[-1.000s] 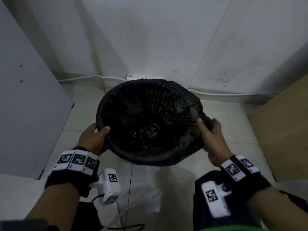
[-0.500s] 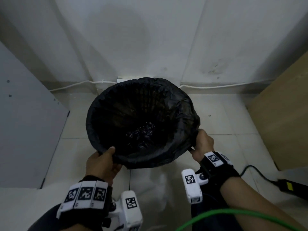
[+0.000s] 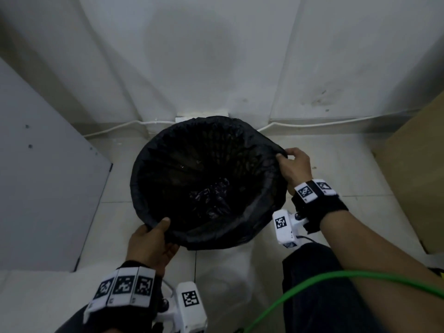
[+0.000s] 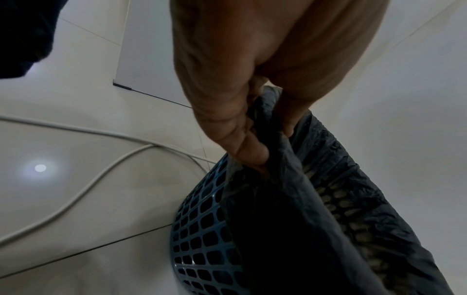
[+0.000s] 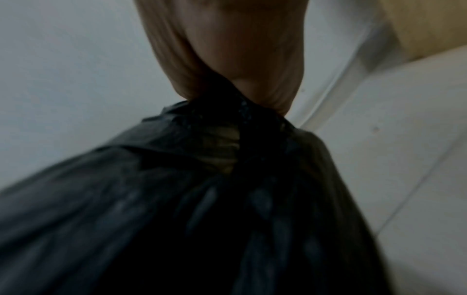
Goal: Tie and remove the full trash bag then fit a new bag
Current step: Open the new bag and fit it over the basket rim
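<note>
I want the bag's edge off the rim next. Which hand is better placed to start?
Right. The right hand already pinches a bunched fold of the bag pulled outward, while the left hand grips it against the bin's rim.

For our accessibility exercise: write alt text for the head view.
Two hands hold a black bag at a bin's rim: the left hand at the near edge, the right hand pinching the right edge. White tiled floor and wall surround it.

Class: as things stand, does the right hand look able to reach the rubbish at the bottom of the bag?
Probably not yet: the right hand is busy pinching the bag at the rim. The mouth is open above the rubbish, so a freed hand could likely reach in.
</note>
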